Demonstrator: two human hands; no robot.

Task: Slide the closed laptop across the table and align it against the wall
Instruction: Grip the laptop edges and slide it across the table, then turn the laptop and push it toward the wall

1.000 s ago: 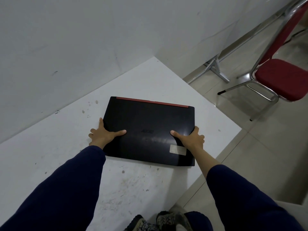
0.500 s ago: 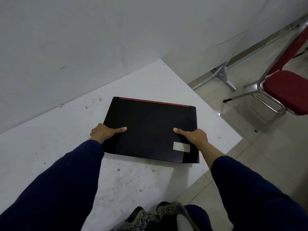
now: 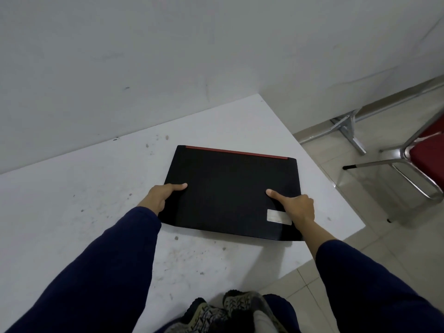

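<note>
A: Count for the record?

B: One closed black laptop (image 3: 230, 191), lying flat on one white table (image 3: 72, 212), red strip along its far edge, one pale sticker (image 3: 278, 216) at its near right corner. Two hands, two dark blue sleeves, one red chair (image 3: 425, 157) with a chrome frame at far right on the tiled floor, one pair of patterned shoes (image 3: 216, 311) at the near edge of view.

A: Laptop position?

B: Toward the right part of the table, its far edge apart from the grey wall (image 3: 144, 68) and skewed to it, bare tabletop between them.

A: Grips?

B: Left hand (image 3: 159, 195) clasps the laptop's left edge, thumb lying on the lid, fingers curled around the side. Right hand (image 3: 298, 207) clasps the right edge the same way, thumb pointing inward on the lid.

A: What can't be read?

B: Fingers of both hands are hidden under or behind the laptop's sides. The near right corner is covered by the right wrist. Sticker text is illegible. The chair is cut off by the frame; the shoes are partly hidden by the sleeves. The table's left end runs out of view.
</note>
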